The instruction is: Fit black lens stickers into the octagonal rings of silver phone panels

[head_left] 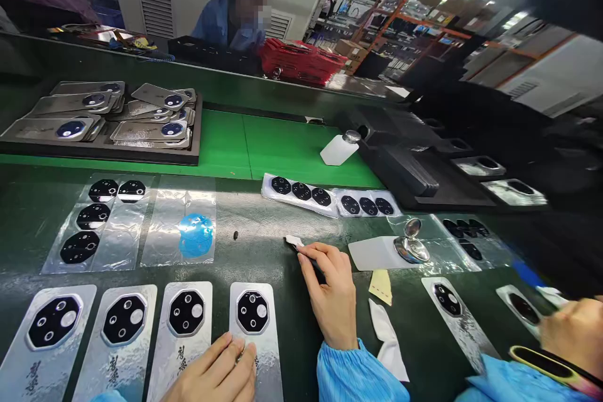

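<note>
My left hand lies with fingers extended on the lower part of a silver phone back cover, which has a black camera lens plate. Between the thumb and fingers of my right hand is a thin dark stick-like tool with a white piece, perhaps cloth, at its tip. Its exact kind I cannot make out. This tip is over the dark bench, beyond the cover and to its right. More phone back covers stand in a row left of my left hand.
Behind lie lens plates on film strips, a blue round film and a white bottle. Another bottle with a metal lid is right of my hand. A tray holds stacked covers. A co-worker's hand is at right.
</note>
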`<state>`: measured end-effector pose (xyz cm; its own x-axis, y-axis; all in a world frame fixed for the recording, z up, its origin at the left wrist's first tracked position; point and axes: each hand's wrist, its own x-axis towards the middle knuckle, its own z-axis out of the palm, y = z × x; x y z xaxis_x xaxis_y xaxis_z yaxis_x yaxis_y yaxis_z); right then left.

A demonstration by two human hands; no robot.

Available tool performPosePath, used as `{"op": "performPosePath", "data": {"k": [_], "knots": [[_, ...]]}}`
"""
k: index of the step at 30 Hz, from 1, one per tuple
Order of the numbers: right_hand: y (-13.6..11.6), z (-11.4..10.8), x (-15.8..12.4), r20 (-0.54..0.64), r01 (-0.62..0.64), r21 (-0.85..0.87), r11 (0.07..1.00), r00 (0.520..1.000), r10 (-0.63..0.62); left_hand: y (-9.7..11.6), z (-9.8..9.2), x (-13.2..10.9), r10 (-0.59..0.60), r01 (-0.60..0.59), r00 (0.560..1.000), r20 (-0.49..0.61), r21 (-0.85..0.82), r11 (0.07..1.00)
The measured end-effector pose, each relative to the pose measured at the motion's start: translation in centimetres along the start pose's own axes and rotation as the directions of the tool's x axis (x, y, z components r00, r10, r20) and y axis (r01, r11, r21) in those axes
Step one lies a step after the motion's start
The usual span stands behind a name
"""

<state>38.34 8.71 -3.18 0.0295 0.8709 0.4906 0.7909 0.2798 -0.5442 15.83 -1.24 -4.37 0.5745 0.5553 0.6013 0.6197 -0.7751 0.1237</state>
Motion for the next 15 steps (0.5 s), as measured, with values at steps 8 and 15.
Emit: {"op": "performPosePath", "data": {"k": [8, 15], "knots": [[-1.7, -0.1, -0.7, 0.165, 0.119, 0.169, 0.978, 0.975, -0.147, -0.2, 0.3, 0.2, 0.025, -0.025, 0.999, -0.021, 0.016, 1.0], [-4.4, 0.8, -1.9, 0.326, 0.293, -0.014, 0.956, 0.905, -0.273, 0.0, 0.5, -0.1, 0.032, -0.033, 0.999, 0.031, 0.021, 0.999]]}}
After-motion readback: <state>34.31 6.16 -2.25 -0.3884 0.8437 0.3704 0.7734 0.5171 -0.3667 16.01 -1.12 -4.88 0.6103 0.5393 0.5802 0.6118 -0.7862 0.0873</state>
